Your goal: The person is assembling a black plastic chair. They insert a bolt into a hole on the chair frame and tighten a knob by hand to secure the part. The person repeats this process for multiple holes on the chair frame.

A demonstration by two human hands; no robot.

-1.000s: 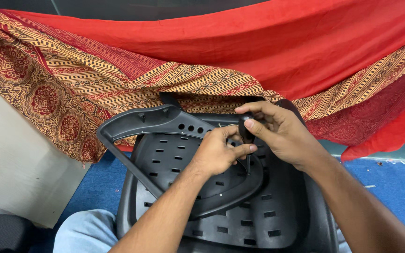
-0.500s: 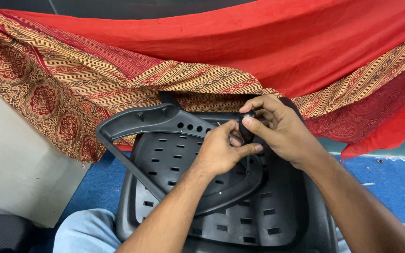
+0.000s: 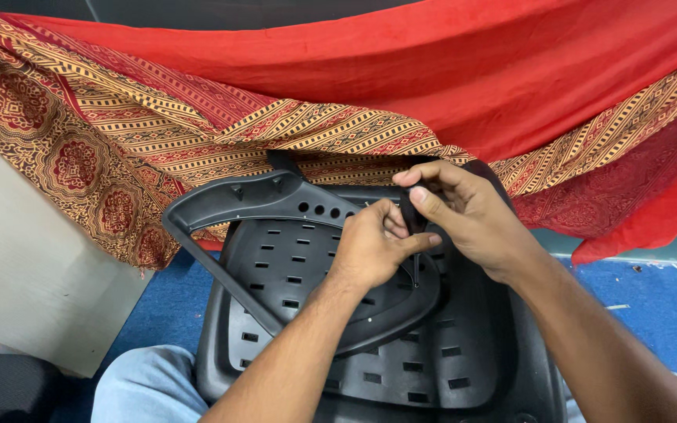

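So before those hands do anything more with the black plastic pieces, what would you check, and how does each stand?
1. Left hand on the loop-shaped black frame: ok, fingers curled at its right end.
2. Right hand pinching a small black part: ok.
3. What the small part is: cannot tell, mostly covered.
4. Slotted black shell underneath, steady: cannot tell.
5. Red and patterned cloth off the parts: not ok, it drapes over the rear edge.
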